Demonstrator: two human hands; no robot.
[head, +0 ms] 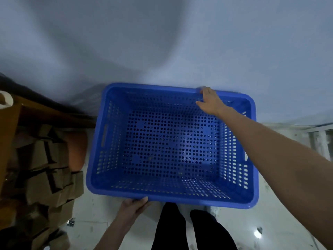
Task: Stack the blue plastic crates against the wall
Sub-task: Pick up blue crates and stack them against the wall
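A large blue perforated plastic crate (108,184) fills the middle of the view, open side up, its far rim close to the pale wall (162,42). My right hand (210,101) reaches across it and grips the far rim. My left hand (134,206) holds the near rim from below, fingers curled under the edge. The crate is empty inside. Through its holes I cannot tell whether another crate lies under it.
Brown cardboard boxes (46,170) are piled to the left, close to the crate's left side. My dark trouser legs (180,230) stand just behind the near rim. Glossy white floor tiles (270,222) spread to the right, with a white frame (319,139) at the far right.
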